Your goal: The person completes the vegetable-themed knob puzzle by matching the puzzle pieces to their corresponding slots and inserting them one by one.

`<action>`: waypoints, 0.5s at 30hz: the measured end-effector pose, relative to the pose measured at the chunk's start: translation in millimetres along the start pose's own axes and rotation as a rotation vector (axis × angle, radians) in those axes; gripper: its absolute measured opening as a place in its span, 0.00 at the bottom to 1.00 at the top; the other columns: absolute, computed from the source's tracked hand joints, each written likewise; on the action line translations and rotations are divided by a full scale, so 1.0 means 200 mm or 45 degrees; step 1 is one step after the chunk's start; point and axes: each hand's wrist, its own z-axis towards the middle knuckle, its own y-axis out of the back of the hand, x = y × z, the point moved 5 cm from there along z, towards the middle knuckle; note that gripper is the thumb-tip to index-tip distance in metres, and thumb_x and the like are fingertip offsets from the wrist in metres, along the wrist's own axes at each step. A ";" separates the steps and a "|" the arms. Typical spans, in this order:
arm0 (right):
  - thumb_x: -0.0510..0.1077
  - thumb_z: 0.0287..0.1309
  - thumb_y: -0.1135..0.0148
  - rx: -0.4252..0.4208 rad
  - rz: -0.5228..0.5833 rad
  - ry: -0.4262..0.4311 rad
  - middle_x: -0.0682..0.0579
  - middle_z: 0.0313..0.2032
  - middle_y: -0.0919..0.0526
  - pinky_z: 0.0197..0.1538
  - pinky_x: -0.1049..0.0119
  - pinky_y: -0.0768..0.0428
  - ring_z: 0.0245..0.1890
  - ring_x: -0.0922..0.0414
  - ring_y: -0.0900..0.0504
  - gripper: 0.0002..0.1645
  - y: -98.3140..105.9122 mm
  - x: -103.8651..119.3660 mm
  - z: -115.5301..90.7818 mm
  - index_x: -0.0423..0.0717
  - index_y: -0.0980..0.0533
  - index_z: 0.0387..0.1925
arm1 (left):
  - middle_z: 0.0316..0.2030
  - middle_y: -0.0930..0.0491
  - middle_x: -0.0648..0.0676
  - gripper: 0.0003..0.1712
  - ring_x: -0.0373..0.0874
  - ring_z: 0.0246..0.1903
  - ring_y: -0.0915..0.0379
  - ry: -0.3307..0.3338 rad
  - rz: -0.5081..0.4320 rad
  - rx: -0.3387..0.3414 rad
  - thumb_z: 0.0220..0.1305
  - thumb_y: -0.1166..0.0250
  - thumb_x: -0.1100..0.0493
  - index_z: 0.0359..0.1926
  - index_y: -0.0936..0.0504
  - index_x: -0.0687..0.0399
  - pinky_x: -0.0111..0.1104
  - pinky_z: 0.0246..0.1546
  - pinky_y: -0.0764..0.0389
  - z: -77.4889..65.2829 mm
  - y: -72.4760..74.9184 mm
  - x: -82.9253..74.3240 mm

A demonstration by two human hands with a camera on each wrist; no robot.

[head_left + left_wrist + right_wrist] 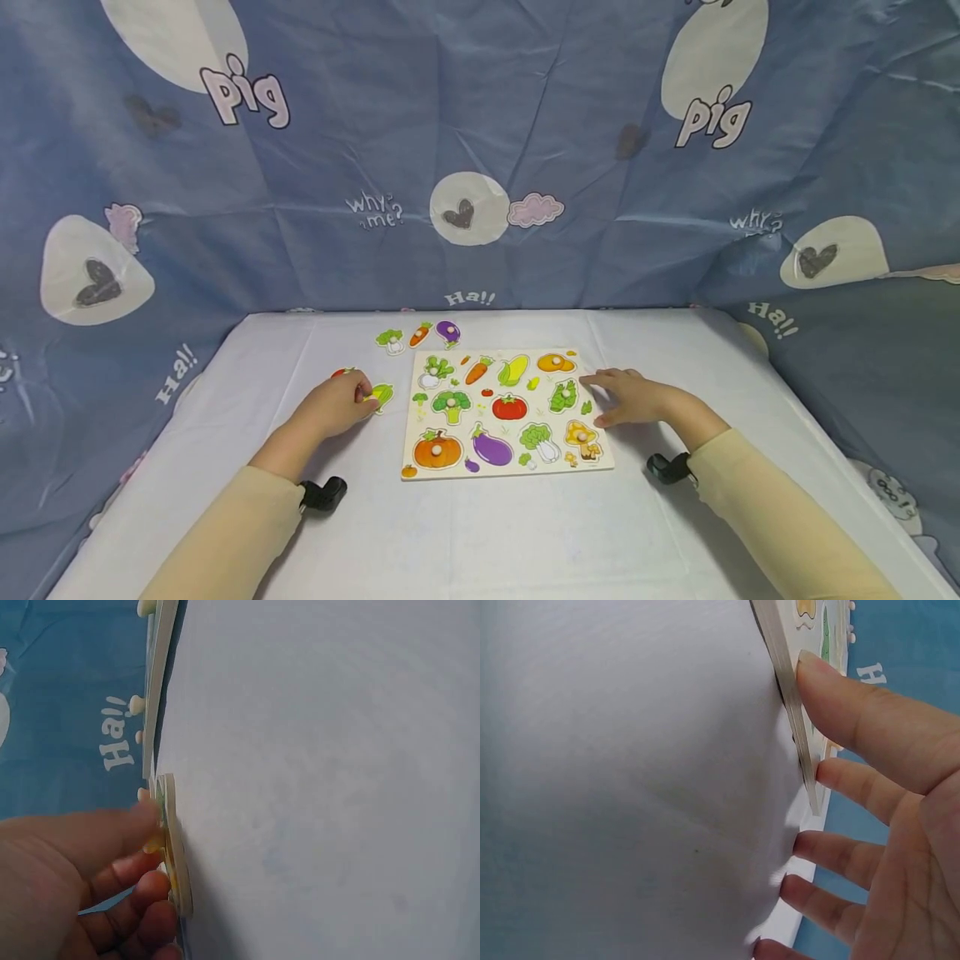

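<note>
"Where's the corn piece (384, 395)?"
"Just left of the puzzle board (540, 404), narrow gap between, long axis slanting far-right; the left hand (337, 407) pinches it."
"Right hand (636, 396)?"
"Fingers extended, at the board's right edge."

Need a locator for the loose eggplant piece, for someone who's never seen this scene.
On the white tabletop, find the vegetable puzzle board. Just beyond its far edge, near the left corner, the eggplant piece ends a row of three, right of the carrot piece and leafy green piece. It's the row's only purple one.
</note>
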 end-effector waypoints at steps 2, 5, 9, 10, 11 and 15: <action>0.60 0.55 0.29 0.000 -0.001 -0.006 0.33 0.75 0.45 0.67 0.28 0.43 0.73 0.29 0.47 0.50 0.00 0.00 0.00 0.53 0.40 0.75 | 0.26 0.30 0.49 0.12 0.42 0.27 0.34 -0.002 -0.003 0.011 0.65 0.34 0.54 0.38 0.24 0.58 0.34 0.32 0.33 0.01 0.00 0.00; 0.60 0.54 0.29 -0.001 0.005 -0.014 0.34 0.75 0.46 0.66 0.28 0.43 0.73 0.30 0.48 0.51 0.00 -0.01 0.01 0.54 0.40 0.75 | 0.26 0.29 0.50 0.10 0.42 0.27 0.33 -0.002 -0.011 0.031 0.67 0.35 0.55 0.37 0.24 0.58 0.33 0.31 0.33 0.01 -0.01 0.00; 0.60 0.55 0.29 0.002 0.014 -0.013 0.34 0.75 0.46 0.67 0.28 0.44 0.73 0.29 0.48 0.51 0.00 -0.01 0.01 0.53 0.40 0.75 | 0.26 0.28 0.50 0.09 0.42 0.27 0.33 0.000 -0.021 0.060 0.68 0.36 0.56 0.37 0.24 0.57 0.33 0.31 0.32 0.02 -0.01 0.00; 0.60 0.55 0.30 0.003 0.016 -0.011 0.33 0.75 0.46 0.67 0.28 0.44 0.73 0.29 0.48 0.51 0.00 -0.01 0.01 0.53 0.40 0.75 | 0.26 0.28 0.50 0.09 0.42 0.27 0.33 -0.001 -0.024 0.064 0.68 0.35 0.56 0.37 0.23 0.57 0.33 0.31 0.32 0.02 -0.01 0.00; 0.60 0.55 0.30 0.004 0.018 -0.008 0.33 0.75 0.46 0.67 0.28 0.44 0.73 0.29 0.48 0.50 0.00 0.00 0.01 0.53 0.41 0.75 | 0.26 0.28 0.50 0.09 0.42 0.27 0.33 -0.007 -0.025 0.065 0.67 0.35 0.56 0.37 0.23 0.57 0.33 0.31 0.32 0.02 -0.01 0.00; 0.60 0.56 0.30 0.006 0.021 -0.003 0.33 0.75 0.46 0.67 0.28 0.44 0.73 0.29 0.48 0.50 0.00 0.00 0.00 0.53 0.41 0.75 | 0.26 0.28 0.49 0.08 0.41 0.28 0.32 -0.039 -0.021 0.051 0.67 0.35 0.57 0.36 0.23 0.58 0.32 0.32 0.32 0.02 -0.01 -0.01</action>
